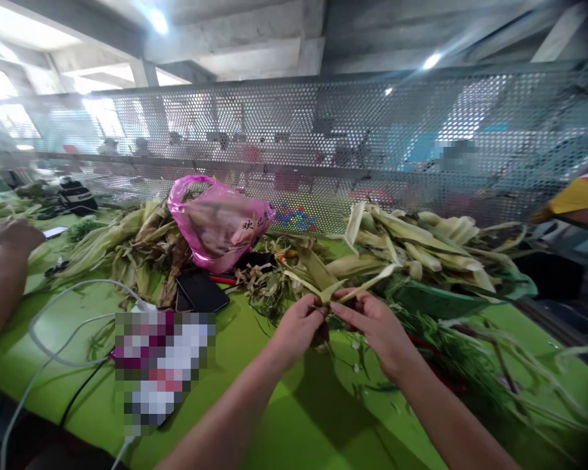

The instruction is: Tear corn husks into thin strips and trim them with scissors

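Pale yellow-green strips of corn husk (331, 291) are pinched between my two hands, above the green table. My left hand (302, 321) is closed on the husk from the left, thumb and fingers pressed together. From the right, my right hand (372, 323) grips the same piece with thumb and forefinger. One husk strip sticks out to the upper right, over the right hand. The lower part of the piece is hidden behind my fingers. Just behind the hands lie more loose husks (313, 261).
A green basket (436, 299) heaped with corn husks (421, 241) stands at right, beside feathery green stalks (451, 346). At left are a pink plastic bag (220, 225), a black phone (203, 292), white cables (39, 326) and another person's hand (19, 235). A perforated metal screen (274, 117) rises behind.
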Demonstrator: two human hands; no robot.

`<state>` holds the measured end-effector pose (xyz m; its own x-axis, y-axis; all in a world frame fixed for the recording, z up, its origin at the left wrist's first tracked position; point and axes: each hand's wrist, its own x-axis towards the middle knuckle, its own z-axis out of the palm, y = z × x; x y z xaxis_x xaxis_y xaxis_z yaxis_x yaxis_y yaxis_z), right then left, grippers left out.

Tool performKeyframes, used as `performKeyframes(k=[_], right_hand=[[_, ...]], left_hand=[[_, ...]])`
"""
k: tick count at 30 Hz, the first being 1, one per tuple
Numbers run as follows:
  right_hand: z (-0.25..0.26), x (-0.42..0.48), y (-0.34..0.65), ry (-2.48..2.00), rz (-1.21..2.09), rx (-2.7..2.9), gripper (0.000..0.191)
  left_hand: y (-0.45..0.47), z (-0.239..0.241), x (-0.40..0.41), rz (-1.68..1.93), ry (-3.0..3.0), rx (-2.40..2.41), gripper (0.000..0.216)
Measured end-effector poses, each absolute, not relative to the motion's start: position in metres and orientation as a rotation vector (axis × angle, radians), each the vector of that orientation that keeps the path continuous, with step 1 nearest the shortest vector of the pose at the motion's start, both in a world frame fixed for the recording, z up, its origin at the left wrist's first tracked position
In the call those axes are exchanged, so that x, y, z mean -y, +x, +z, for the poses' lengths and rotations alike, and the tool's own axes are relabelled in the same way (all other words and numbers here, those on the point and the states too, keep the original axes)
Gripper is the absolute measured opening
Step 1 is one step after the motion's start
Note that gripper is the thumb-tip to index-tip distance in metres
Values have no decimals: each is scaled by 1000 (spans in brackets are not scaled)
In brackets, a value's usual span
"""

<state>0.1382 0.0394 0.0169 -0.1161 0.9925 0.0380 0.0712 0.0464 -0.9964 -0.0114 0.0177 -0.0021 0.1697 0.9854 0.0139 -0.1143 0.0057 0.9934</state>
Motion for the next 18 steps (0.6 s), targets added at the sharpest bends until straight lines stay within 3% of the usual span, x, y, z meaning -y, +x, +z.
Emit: performKeyframes(k=[3, 12, 18], right_hand=[[14, -39, 137, -1187, 1304, 1357, 38], [18, -37, 134, -943, 1402, 1033, 17], [28, -39, 144, -959, 1312, 1045, 28]], left_hand=[[-10, -2, -17, 1128, 1158, -974, 12], [-13, -2, -19, 1210, 791, -828, 25], [-17, 2, -16, 1178, 652, -806, 27]])
